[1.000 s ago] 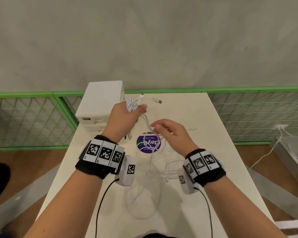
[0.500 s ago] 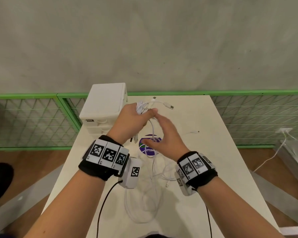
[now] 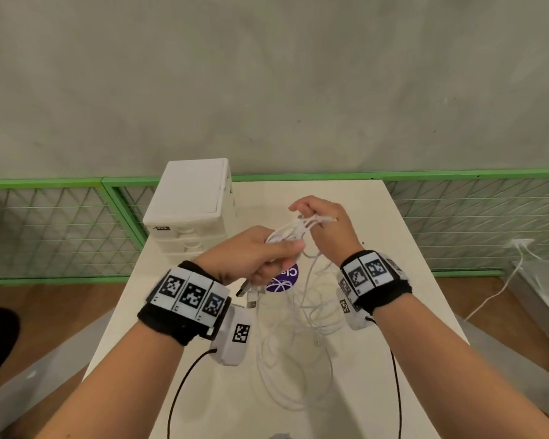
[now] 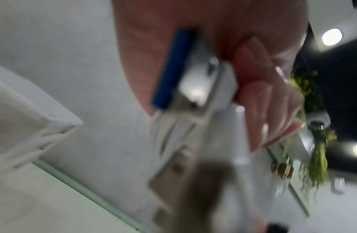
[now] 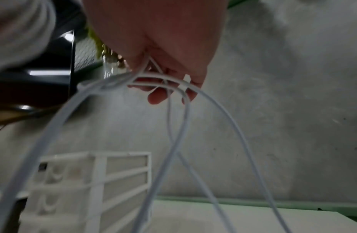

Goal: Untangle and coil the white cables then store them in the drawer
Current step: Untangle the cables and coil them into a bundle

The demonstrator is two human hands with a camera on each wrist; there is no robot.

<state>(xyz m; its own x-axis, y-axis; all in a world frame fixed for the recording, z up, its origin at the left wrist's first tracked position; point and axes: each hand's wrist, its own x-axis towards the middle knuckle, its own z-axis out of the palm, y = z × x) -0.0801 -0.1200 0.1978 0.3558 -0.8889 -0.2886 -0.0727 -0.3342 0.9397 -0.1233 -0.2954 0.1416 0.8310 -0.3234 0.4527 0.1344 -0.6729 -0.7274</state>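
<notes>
- White cables [image 3: 293, 315] are the thing in danger: one bunch is lifted between the two hands above the table [image 3: 403, 248], and the rest lies in loose loops on the tabletop below.
- Left hand [image 3: 254, 258] grasps the gathered bunch, with USB plugs [image 3: 246, 288] sticking out under the palm. If this grasp gets loose, I think the turns already made can spring open.
- Right hand [image 3: 325, 224] has its fingers curled around a few strands, and a small connector [image 3: 328, 219] points out beside the knuckles. In the right wrist view the strands cross each other under the fingers [image 5: 156, 97], so a hard pull may tighten a knot instead of opening it.
- Loops hanging to the table can catch on each other and drag the whole pile, maybe off the near edge.
- Purple round sticker [image 3: 282, 280] lies under the strands; it seems flat and no obstacle.
- Drawer unit [image 3: 191, 213] stands at the far left of the table, and its drawers look closed. A bulky, badly wound coil may not fit inside, and both hands are busy to open it.
</notes>
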